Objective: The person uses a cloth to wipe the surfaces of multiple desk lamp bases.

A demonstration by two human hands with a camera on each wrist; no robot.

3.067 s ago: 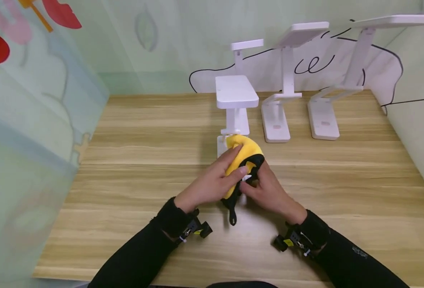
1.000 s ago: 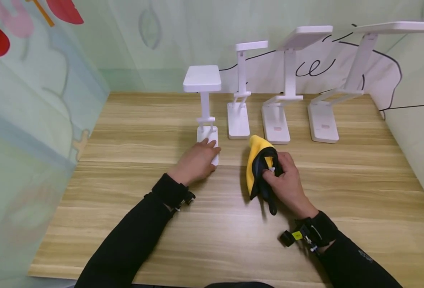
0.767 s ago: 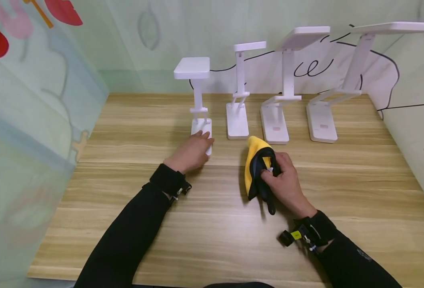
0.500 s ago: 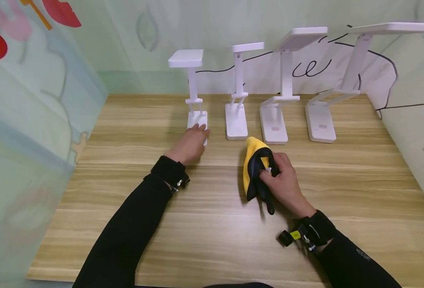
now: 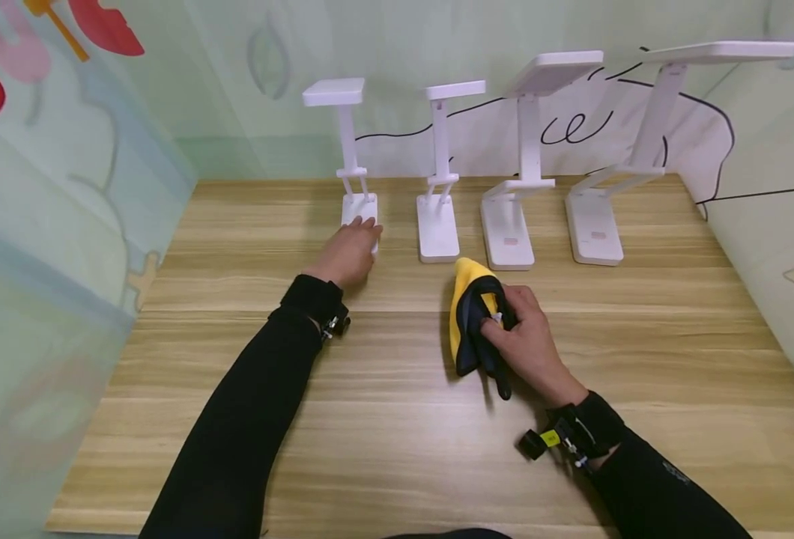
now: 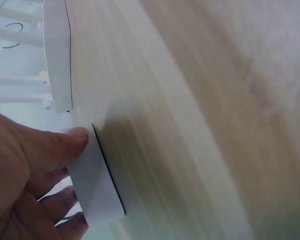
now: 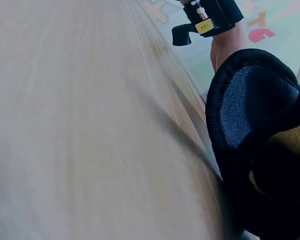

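Observation:
At the far left of the row, a white desk lamp (image 5: 359,206) stands upright on the table. My left hand (image 5: 346,253) grips the front of its base, with the thumb (image 6: 76,137) along one edge and the fingers on the other side. My right hand (image 5: 526,340) holds a bunched yellow cloth (image 5: 466,288) with dark trim and a hanging loop, over the middle of the table. In the right wrist view the cloth's dark edge (image 7: 230,100) shows close up. Its folds hide most of my right fingertips.
To the right of the held lamp stand three more white desk lamps, a small one (image 5: 439,228), a middle one (image 5: 508,232) and a larger one (image 5: 595,228). Behind them rises a wall (image 5: 235,112) with printed drawings. The wooden table (image 5: 188,374) spreads out in front.
Both hands were on the cloth at first. The left hand then took the front lamp's base and slid it back and left into line with the others. The right hand kept the cloth.

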